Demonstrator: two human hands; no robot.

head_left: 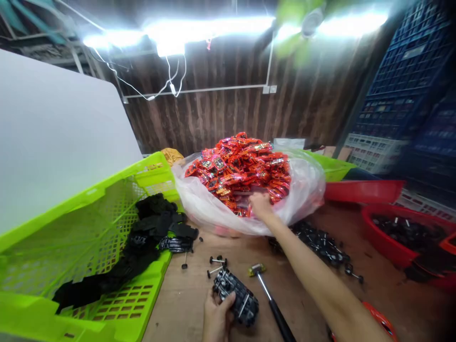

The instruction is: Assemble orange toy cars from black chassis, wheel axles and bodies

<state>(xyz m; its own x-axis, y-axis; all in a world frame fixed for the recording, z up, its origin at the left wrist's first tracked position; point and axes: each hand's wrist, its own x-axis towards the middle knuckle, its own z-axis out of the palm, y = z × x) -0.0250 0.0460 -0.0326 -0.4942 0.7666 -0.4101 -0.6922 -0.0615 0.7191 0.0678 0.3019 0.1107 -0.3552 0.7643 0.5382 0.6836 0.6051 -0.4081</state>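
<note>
My left hand [216, 313] is at the near edge of the wooden table, closed round a black plastic toy-car chassis [235, 297]. My right arm stretches forward, and my right hand [261, 205] reaches into a clear plastic bag [302, 199] heaped with several red foil packets [242, 166]. Its fingers are buried among the packets, so I cannot see what they hold. Small wheel axles [217, 261] lie loose just beyond the chassis. A small hammer [269, 297] with a black handle lies beside it.
A lime-green crate [71, 228] lies tipped at the left with black plastic parts [149, 232] spilling out. More black parts [320, 242] lie right of my arm. Red basins [392, 237] of dark parts stand at the right, stacked blue crates [409, 80] behind.
</note>
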